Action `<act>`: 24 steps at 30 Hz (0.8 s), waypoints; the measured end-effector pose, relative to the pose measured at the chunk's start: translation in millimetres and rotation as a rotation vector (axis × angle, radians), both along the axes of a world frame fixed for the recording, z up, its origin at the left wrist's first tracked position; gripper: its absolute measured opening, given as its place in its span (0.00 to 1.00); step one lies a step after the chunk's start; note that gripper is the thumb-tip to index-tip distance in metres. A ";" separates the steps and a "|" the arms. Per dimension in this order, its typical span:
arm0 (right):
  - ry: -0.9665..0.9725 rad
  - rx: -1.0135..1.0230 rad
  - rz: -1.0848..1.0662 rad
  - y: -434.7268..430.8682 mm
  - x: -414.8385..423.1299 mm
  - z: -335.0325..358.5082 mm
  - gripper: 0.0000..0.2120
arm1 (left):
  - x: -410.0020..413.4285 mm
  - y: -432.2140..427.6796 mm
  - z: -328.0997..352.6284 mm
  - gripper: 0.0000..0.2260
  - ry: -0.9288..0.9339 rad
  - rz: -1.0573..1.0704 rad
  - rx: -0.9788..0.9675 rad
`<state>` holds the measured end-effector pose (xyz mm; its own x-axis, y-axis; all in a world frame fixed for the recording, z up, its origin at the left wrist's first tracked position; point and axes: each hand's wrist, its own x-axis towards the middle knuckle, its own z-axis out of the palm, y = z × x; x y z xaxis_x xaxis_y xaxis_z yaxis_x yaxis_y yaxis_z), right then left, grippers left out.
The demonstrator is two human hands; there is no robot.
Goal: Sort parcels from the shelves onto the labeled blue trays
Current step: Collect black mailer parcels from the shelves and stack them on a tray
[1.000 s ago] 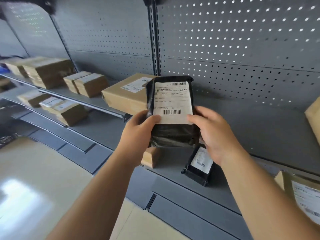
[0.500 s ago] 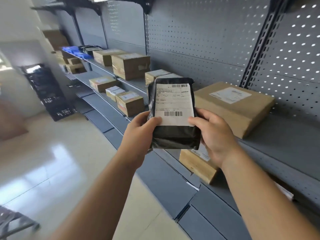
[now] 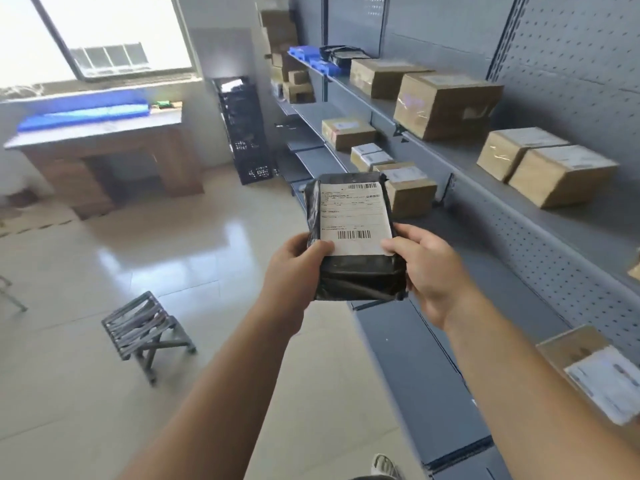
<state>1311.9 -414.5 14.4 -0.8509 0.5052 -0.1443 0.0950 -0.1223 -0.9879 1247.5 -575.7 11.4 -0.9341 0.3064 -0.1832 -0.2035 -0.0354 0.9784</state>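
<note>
A black plastic-wrapped parcel [image 3: 360, 275] with a white barcode label facing me is held upright in front of me over the floor. My left hand [image 3: 294, 275] grips its lower left edge, thumb on the label. My right hand [image 3: 427, 271] grips its lower right edge, thumb on the label's corner. Blue trays [image 3: 83, 112] lie on a wooden desk [image 3: 104, 143] under the window, far to the left. Grey shelves [image 3: 491, 216] on my right carry several brown cardboard parcels [image 3: 445, 102].
A small folding stool [image 3: 147, 329] stands on the tiled floor to my lower left. Black crates [image 3: 247, 133] are stacked between the desk and the shelves. More blue trays [image 3: 310, 57] sit on the far top shelf. A labeled box [image 3: 595, 368] lies on the near shelf.
My view has swung left, away from the shelving toward the room, desk and window. Both hands keep the same grip on the black parcel, which has moved with me.
</note>
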 end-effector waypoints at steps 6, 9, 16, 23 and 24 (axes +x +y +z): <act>-0.055 -0.021 0.161 7.6 -108.9 -26.5 0.10 | -82.3 -3.0 -22.6 0.07 -0.037 0.139 -0.049; -0.067 -0.055 0.236 18.6 -164.8 -31.5 0.10 | -128.0 7.4 -23.8 0.06 -0.054 0.218 -0.080; -0.081 -0.109 0.381 48.8 -282.2 -31.0 0.12 | -221.2 35.0 -22.2 0.07 -0.075 0.357 -0.072; -0.106 -0.139 0.474 52.1 -378.8 -38.0 0.11 | -303.9 37.6 -29.4 0.09 -0.110 0.465 -0.071; -0.108 -0.138 0.483 51.2 -393.7 -39.5 0.11 | -316.9 36.4 -30.6 0.09 -0.112 0.473 -0.070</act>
